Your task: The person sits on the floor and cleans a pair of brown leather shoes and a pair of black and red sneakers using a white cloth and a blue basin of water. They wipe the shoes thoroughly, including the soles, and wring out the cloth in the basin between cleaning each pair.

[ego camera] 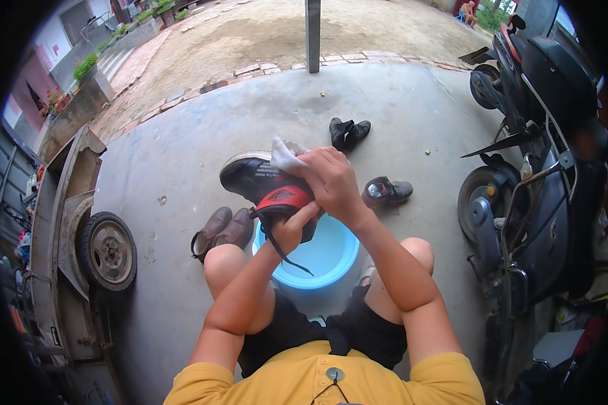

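Note:
A black and red high-top sneaker (253,174) with a white sole edge is held up in front of me, its toe to the left and a black lace hanging down. My left hand (289,228) grips it at the ankle opening, the fingers partly hidden inside. With my right hand (329,177) I pinch a pale cloth (286,152) against the sole edge and side of the shoe. Below the shoe stands a light blue plastic basin (316,281) with cloudy liquid in it, between my knees.
Brown leather shoes (235,228) stand left of the basin. Another sneaker (400,191) lies to the right, and black ankle boots (352,132) are farther ahead. A cart with a wheel (110,251) is at left, a motor scooter (529,202) at right, and a metal post (312,35) ahead. A person (468,12) sits far off.

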{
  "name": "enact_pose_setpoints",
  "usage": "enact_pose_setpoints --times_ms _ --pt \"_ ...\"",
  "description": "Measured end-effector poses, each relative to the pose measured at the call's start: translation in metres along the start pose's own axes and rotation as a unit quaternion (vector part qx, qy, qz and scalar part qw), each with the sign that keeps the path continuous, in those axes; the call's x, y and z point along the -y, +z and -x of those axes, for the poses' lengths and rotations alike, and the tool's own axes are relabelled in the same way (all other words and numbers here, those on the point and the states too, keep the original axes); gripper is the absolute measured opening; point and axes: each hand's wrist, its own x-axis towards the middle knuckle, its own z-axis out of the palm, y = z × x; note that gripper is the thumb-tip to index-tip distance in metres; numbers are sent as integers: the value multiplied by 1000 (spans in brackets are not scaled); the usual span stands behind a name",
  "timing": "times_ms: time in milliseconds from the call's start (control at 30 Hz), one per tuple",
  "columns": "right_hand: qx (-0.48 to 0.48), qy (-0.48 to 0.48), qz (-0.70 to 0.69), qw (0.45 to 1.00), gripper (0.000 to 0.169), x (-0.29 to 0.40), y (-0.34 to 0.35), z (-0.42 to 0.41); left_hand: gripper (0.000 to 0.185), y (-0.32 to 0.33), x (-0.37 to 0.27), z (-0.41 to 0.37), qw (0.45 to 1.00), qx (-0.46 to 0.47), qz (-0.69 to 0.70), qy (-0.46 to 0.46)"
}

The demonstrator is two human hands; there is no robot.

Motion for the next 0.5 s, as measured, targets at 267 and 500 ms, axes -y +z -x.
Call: enact_pose_setpoints --times_ms 267,500 --pt "-32 -99 49 993 21 8 0 29 27 -14 -20 -11 923 -94 358 -101" --pt "63 343 -80 934 17 -59 38 105 48 -51 -59 -23 871 -92 476 -85"
